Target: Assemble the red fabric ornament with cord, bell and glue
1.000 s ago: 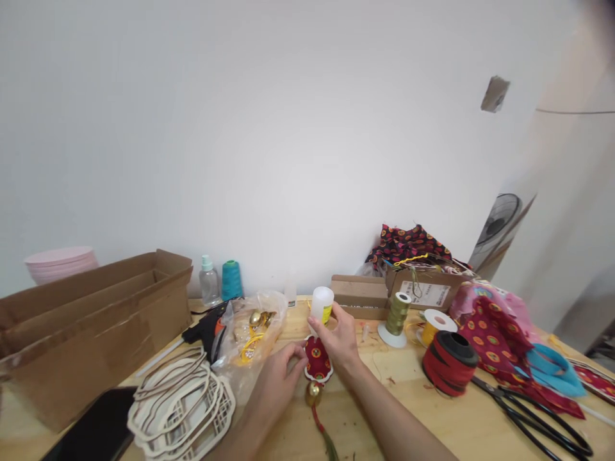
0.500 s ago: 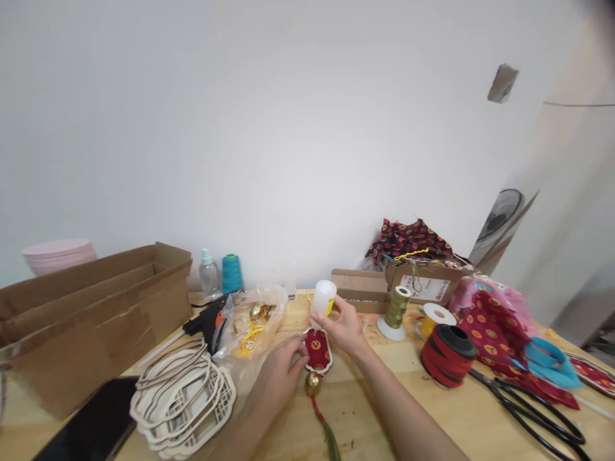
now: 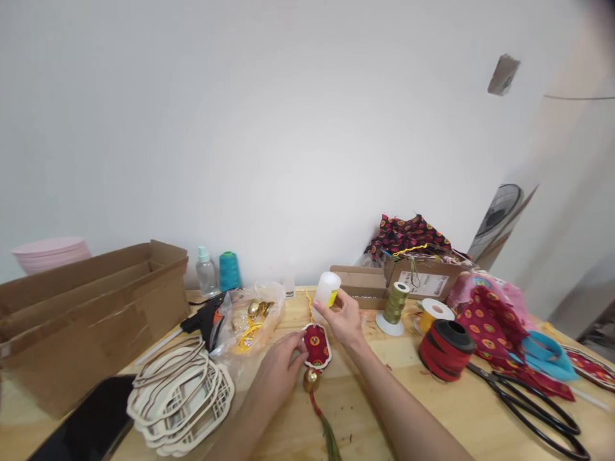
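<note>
Near left, thin pale scalloped frames point(image 3: 180, 410) are stacked; near right, black looped scissors point(image 3: 533, 403) are laid on the wood-grain bench point(image 3: 355, 416). Near centre, a stringy green tassel point(image 3: 329, 438) is strung below a round, shiny gold bell point(image 3: 311, 380). Just beyond, the pendant point(image 3: 315, 346), patterned red fabric with a pale wavy rim, is laid flat. Its left edge is met by the left hand point(image 3: 283, 363), fingers curled; whether it's pinched can't be made out. At the far end, a tilted translucent bottle point(image 3: 327, 291) is clamped in the right hand's point(image 3: 343, 318) fingers. Far left: creased cardboard box point(image 3: 96, 333).
</note>
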`<state>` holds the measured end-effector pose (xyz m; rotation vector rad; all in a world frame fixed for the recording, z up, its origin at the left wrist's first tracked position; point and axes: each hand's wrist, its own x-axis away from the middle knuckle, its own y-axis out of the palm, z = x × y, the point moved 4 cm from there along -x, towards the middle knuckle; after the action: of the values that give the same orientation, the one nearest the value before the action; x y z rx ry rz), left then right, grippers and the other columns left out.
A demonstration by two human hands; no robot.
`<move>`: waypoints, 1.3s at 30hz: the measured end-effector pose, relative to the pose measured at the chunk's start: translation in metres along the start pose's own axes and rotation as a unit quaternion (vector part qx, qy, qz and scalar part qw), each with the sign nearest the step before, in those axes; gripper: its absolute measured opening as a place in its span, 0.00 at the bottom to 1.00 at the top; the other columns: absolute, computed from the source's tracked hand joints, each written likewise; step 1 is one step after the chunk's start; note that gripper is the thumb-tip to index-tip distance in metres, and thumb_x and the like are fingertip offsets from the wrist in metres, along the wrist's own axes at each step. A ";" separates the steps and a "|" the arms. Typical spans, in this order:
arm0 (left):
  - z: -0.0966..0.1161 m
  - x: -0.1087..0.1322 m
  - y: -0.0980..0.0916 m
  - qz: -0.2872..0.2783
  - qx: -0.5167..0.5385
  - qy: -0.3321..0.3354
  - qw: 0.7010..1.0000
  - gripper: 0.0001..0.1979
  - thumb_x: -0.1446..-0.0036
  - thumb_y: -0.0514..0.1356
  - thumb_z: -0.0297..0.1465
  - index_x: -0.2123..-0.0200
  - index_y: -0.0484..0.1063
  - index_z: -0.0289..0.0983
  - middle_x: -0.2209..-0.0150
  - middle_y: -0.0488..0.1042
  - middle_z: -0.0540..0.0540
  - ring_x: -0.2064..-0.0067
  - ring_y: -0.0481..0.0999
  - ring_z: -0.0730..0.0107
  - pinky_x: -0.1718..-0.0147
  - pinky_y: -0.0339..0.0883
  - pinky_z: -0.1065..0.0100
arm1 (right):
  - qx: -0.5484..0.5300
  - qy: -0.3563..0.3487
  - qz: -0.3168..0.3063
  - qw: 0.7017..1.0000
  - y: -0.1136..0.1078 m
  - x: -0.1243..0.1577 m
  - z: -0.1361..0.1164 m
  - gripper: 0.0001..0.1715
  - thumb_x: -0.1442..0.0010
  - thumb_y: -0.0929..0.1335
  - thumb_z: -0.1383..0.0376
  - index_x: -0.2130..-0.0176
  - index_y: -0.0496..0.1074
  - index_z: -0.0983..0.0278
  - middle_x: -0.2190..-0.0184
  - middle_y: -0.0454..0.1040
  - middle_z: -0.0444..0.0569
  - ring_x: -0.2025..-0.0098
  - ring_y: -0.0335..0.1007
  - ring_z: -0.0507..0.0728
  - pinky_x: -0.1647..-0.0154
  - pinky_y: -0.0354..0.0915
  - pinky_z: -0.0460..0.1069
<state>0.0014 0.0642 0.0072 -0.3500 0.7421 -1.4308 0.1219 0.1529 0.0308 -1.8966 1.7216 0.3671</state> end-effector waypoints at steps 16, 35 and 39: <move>-0.002 -0.001 0.001 0.010 0.008 0.002 1.000 0.07 0.51 0.53 0.25 0.72 0.70 0.37 0.65 0.75 0.43 0.55 0.70 0.63 0.55 0.60 0.63 | -0.001 0.003 0.008 1.000 0.004 0.001 0.000 0.13 0.55 0.69 0.60 0.71 0.69 0.66 0.75 0.73 0.47 0.73 0.67 0.54 0.72 0.63 0.46; 0.001 -0.001 -0.001 0.008 0.009 0.008 1.000 0.11 0.51 0.52 0.25 0.64 0.70 0.36 0.67 0.74 0.44 0.60 0.71 0.62 0.57 0.62 0.62 | 0.038 -0.015 0.000 0.999 0.007 0.003 0.000 0.14 0.54 0.69 0.58 0.69 0.70 0.65 0.74 0.73 0.46 0.73 0.67 0.53 0.71 0.63 0.46; 0.001 -0.001 0.000 0.005 0.009 0.006 1.000 0.11 0.51 0.52 0.25 0.64 0.70 0.35 0.67 0.74 0.43 0.60 0.71 0.62 0.57 0.61 0.62 | 0.051 -0.020 -0.004 0.998 0.008 0.003 -0.002 0.14 0.54 0.69 0.58 0.69 0.71 0.65 0.74 0.73 0.46 0.74 0.66 0.53 0.71 0.62 0.46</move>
<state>0.0021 0.0649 0.0088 -0.3234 0.7391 -1.4298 0.1146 0.1487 0.0292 -1.8118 1.6740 0.3053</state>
